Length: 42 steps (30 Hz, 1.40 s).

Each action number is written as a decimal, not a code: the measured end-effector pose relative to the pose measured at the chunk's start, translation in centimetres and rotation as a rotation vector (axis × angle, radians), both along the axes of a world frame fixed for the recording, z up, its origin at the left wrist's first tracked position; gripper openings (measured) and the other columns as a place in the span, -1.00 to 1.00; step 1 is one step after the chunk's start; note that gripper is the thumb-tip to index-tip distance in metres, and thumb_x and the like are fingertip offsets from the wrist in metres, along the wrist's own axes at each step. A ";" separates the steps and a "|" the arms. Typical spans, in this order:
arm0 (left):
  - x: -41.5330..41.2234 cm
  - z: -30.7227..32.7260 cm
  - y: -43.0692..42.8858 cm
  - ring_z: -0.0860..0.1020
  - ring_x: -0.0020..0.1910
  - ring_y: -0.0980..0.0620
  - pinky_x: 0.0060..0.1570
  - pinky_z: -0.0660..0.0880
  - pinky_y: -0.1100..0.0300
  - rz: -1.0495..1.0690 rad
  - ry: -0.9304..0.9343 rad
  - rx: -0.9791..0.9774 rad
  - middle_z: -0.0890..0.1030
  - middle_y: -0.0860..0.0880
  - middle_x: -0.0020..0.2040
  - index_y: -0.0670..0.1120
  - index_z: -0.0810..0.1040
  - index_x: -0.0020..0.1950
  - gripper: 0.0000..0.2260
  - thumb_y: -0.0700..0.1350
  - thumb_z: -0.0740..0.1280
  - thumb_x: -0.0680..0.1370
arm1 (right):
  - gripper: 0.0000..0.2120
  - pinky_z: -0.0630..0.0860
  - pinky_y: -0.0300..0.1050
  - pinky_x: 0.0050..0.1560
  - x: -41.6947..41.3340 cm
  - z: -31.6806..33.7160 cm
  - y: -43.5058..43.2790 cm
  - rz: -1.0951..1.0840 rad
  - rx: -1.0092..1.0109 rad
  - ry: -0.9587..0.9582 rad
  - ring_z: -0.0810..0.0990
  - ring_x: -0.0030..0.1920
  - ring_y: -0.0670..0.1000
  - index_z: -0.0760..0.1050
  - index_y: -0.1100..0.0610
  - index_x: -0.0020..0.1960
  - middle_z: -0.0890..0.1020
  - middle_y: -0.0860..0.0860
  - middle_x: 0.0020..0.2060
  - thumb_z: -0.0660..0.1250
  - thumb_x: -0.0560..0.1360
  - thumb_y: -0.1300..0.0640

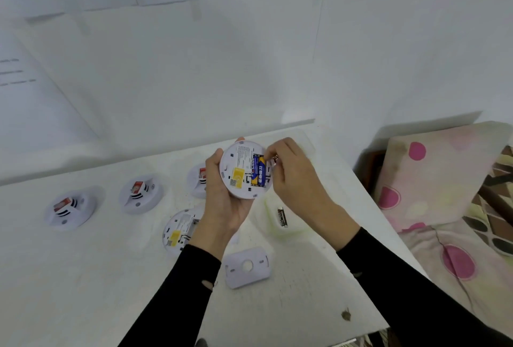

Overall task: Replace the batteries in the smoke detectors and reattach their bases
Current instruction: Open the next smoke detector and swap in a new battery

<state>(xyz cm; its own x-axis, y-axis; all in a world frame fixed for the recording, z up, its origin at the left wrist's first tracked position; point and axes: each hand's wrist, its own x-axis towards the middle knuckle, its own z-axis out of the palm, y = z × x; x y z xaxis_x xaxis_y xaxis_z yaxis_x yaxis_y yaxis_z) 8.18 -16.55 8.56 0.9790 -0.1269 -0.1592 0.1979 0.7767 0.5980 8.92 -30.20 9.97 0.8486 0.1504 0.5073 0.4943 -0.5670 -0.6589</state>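
Note:
My left hand [222, 199] grips a round white smoke detector [238, 169], held above the table with its back facing me. A blue and yellow battery [258, 171] lies in its open compartment. My right hand [291, 171] pinches a second battery at the compartment's right edge; that battery is mostly hidden by my fingers. A dark loose battery [282, 216] lies on the table below my right hand. A detached white base plate [247, 266] lies near the front. Another detector [180, 231] lies back-up with an empty compartment, partly behind my left wrist.
Two detectors [70, 209] [141, 193] sit face-up on the white table [83, 277] at the left, and a third [197, 180] shows behind my left hand. A patterned pink cushion [444, 180] lies past the table's right edge. White walls with paper sheets stand behind.

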 end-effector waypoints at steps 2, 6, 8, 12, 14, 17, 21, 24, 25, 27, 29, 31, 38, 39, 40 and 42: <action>0.1 -0.1 -0.3 0.62 -0.01 -0.09 0.06 0.57 0.01 -0.007 0.005 -0.007 0.65 -0.14 0.05 -0.04 0.52 0.27 -0.61 0.15 0.12 0.60 | -0.78 0.32 -0.44 -0.14 0.3 0.4 0.0 -0.006 -0.017 -0.005 0.38 -0.19 -0.10 0.48 0.23 -0.09 0.44 0.00 -0.11 0.07 0.41 0.33; 0.1 -0.4 -0.9 0.63 -0.05 -0.07 -0.04 0.60 0.06 -0.022 0.027 -0.003 0.64 -0.15 0.04 -0.05 0.53 0.24 -0.61 0.14 0.19 0.54 | -0.84 0.35 -0.19 -0.24 0.8 -0.1 0.0 -0.050 -0.091 -0.011 0.47 -0.24 0.10 0.47 0.30 -0.16 0.47 0.13 -0.13 0.12 0.44 0.42; 0.1 -0.6 -1.1 0.61 -0.05 -0.07 -0.06 0.60 0.07 -0.020 0.035 -0.009 0.63 -0.14 0.03 -0.05 0.53 0.22 -0.60 0.14 0.22 0.50 | -0.83 0.36 -0.15 -0.24 1.1 -0.4 0.0 -0.067 -0.096 0.009 0.48 -0.24 0.13 0.47 0.31 -0.16 0.47 0.14 -0.12 0.14 0.44 0.47; 0.1 -0.9 -1.6 0.61 -0.10 -0.05 -0.12 0.58 0.10 0.005 0.036 0.017 0.64 -0.13 0.00 -0.05 0.56 0.18 -0.61 0.14 0.24 0.48 | -0.83 0.37 -0.26 -0.22 1.2 -0.6 0.2 -0.054 -0.019 0.047 0.43 -0.25 0.02 0.43 0.25 -0.20 0.43 0.08 -0.14 0.09 0.43 0.41; 0.2 -1.1 -1.7 0.62 -0.10 -0.04 -0.14 0.57 0.10 0.020 0.041 0.033 0.65 -0.12 -0.02 -0.04 0.58 0.15 -0.64 0.14 0.21 0.52 | -0.87 0.33 -0.37 -0.20 1.0 -0.2 0.1 -0.025 0.067 0.099 0.39 -0.24 -0.09 0.38 0.18 -0.21 0.41 0.02 -0.15 0.11 0.43 0.34; 0.3 -1.5 -1.5 0.63 -0.08 -0.05 -0.11 0.57 0.09 0.026 0.055 0.035 0.66 -0.12 -0.01 -0.03 0.59 0.15 -0.64 0.14 0.14 0.60 | -0.96 0.34 -0.35 -0.21 0.3 0.5 -0.2 0.053 0.112 0.207 0.40 -0.23 -0.12 0.38 0.20 -0.17 0.46 0.03 -0.19 0.20 0.46 0.23; 0.4 -2.0 -1.3 0.62 -0.01 -0.08 0.07 0.52 0.00 0.057 0.081 0.037 0.66 -0.13 0.02 -0.03 0.60 0.16 -0.63 0.15 0.11 0.61 | -0.94 0.45 -0.33 -0.18 -0.1 0.2 -0.9 0.108 0.297 0.298 0.53 -0.24 -0.10 0.43 0.20 -0.03 0.58 0.04 -0.21 0.30 0.53 0.30; 0.3 -2.8 -0.5 0.54 0.21 -0.16 0.40 0.33 -0.17 0.103 0.113 0.016 0.64 -0.14 0.12 -0.02 0.62 0.18 -0.62 0.14 0.12 0.63 | -0.93 0.42 -0.47 -0.21 1.2 -1.1 -3.0 -0.147 0.438 0.380 0.54 -0.32 -0.27 0.48 0.17 -0.01 0.60 -0.08 -0.29 0.32 0.54 0.29; 0.2 -3.0 -0.2 0.51 0.25 -0.18 0.45 0.27 -0.20 0.108 0.117 0.011 0.63 -0.15 0.15 -0.02 0.62 0.19 -0.61 0.15 0.12 0.63 | -0.94 0.40 -0.50 -0.26 1.5 -1.8 -3.8 -0.193 0.293 0.455 0.53 -0.31 -0.27 0.50 0.16 -0.01 0.61 -0.07 -0.27 0.33 0.53 0.26; 0.1 -3.3 0.0 0.47 0.32 -0.21 0.48 0.21 -0.24 0.089 0.112 -0.004 0.61 -0.16 0.20 -0.02 0.63 0.19 -0.61 0.16 0.12 0.62 | -0.93 0.37 -0.49 -0.32 1.7 -3.7 -4.8 -0.160 -0.047 0.645 0.54 -0.22 -0.16 0.54 0.12 -0.02 0.63 -0.01 -0.13 0.37 0.51 0.21; 0.1 -3.3 0.0 0.41 0.42 -0.27 0.48 0.19 -0.26 0.065 0.107 -0.023 0.58 -0.18 0.25 -0.02 0.63 0.20 -0.60 0.16 0.12 0.62 | -0.92 0.39 -0.42 -0.30 1.5 -5.3 -4.9 -0.097 -0.196 0.751 0.55 -0.16 -0.08 0.57 0.10 -0.04 0.63 0.02 -0.06 0.41 0.48 0.21; 0.1 -3.2 -0.2 0.35 0.46 -0.30 0.48 0.20 -0.26 0.055 0.104 -0.042 0.59 -0.19 0.25 -0.02 0.63 0.20 -0.60 0.16 0.12 0.62 | -0.93 0.42 -0.36 -0.26 1.2 -5.7 -4.7 -0.079 -0.251 0.753 0.57 -0.14 -0.04 0.59 0.12 -0.03 0.65 0.03 -0.03 0.39 0.49 0.19; 0.0 -2.7 -0.4 0.56 0.11 -0.15 0.31 0.34 -0.12 0.069 0.096 -0.054 0.66 -0.15 0.06 -0.03 0.65 0.13 -0.59 0.16 0.10 0.62 | -0.76 0.45 -0.31 0.13 -0.2 -2.0 -2.1 0.120 0.025 0.020 0.53 0.08 -0.10 0.57 0.16 0.14 0.56 0.02 0.07 0.39 0.48 0.26; 0.0 -2.6 -0.5 0.57 0.06 -0.12 0.28 0.34 -0.10 0.064 0.092 -0.053 0.66 -0.14 0.05 -0.04 0.64 0.15 -0.59 0.16 0.10 0.62 | -0.69 0.40 -0.30 0.23 -0.3 -1.8 -1.7 0.183 -0.023 0.001 0.49 0.18 -0.09 0.54 0.17 0.19 0.53 0.04 0.14 0.41 0.45 0.26; 0.0 -2.6 -0.5 0.58 0.04 -0.10 0.25 0.37 -0.08 0.060 0.089 -0.047 0.66 -0.14 0.05 -0.05 0.62 0.18 -0.59 0.15 0.09 0.63 | -0.64 0.36 -0.27 0.30 -0.4 -1.8 -1.5 0.229 -0.067 0.020 0.45 0.26 -0.08 0.51 0.16 0.22 0.50 0.04 0.19 0.41 0.44 0.26; 0.0 -2.4 -0.6 0.62 0.00 -0.07 0.13 0.47 -0.04 0.056 0.081 -0.023 0.67 -0.12 0.04 -0.05 0.58 0.23 -0.58 0.15 0.07 0.63 | -0.59 0.33 -0.26 0.34 -0.5 -1.8 -1.4 0.271 -0.109 0.069 0.40 0.32 -0.07 0.44 0.12 0.25 0.46 0.01 0.26 0.41 0.43 0.25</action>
